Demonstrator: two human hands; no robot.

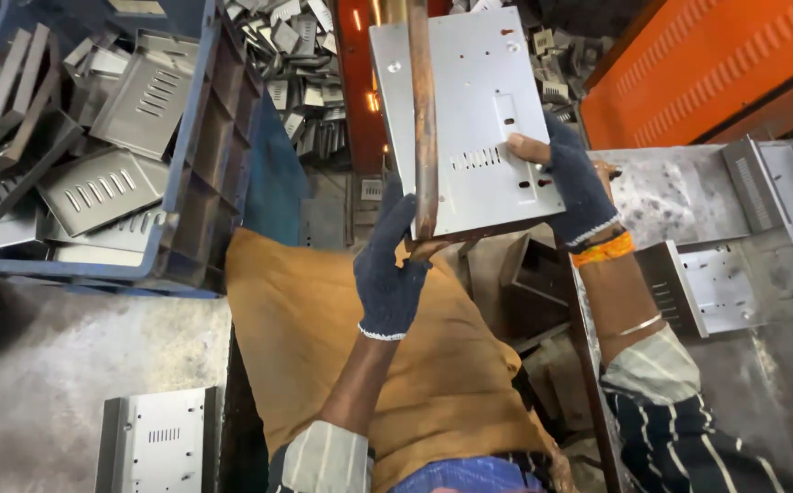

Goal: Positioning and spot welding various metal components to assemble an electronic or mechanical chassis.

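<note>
I hold a grey sheet-metal panel (474, 100) with slots and punched holes up in front of me. My left hand (389, 269), in a dark blue knit glove, grips its lower left edge. My right hand (572, 178), gloved the same way with bare fingertips, presses on the panel's right side. A rusty copper-coloured bar (423, 119) runs down across the panel's face. My lap is covered by an ochre cloth (323, 319).
A blue plastic crate (200, 183) at left holds several louvred metal panels. Loose small metal parts (301, 64) are heaped behind it. Another panel (155, 443) lies on the floor at lower left. More panels (720, 288) rest on the grey bench at right, below an orange machine (716, 55).
</note>
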